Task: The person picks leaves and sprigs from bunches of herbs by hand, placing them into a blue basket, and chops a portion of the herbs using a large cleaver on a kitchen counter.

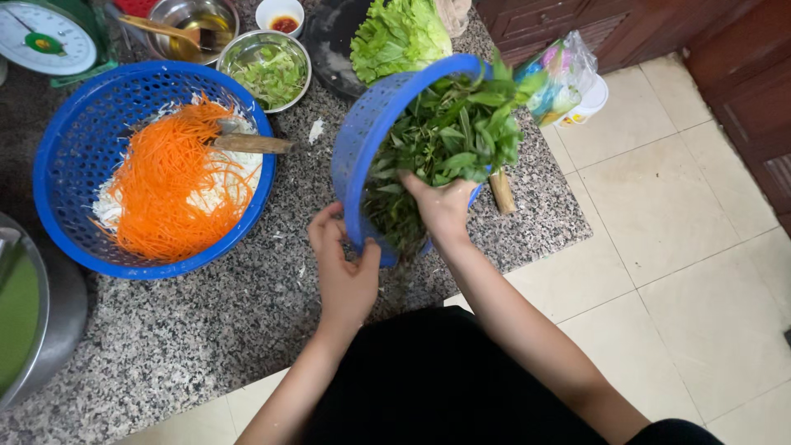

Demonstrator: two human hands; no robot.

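Two hands | left hand (344, 272) fingers clamped on tilted blue colander (371, 132) rim | right hand (441, 206) fingers gripping herbs (449, 136) inside

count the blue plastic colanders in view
2: one colander with shredded carrot rests on the granite counter at left; one colander of leafy herbs is held tilted by left hand and right hand.

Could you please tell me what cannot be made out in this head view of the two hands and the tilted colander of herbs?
- Right hand: fingers buried in the herbs.
- Left hand: fingers hidden behind the tilted colander rim.
- Basket bottom: covered by shredded carrot.
- Scale: cut off by the top edge.
- Metal pot: cut off by the left edge.
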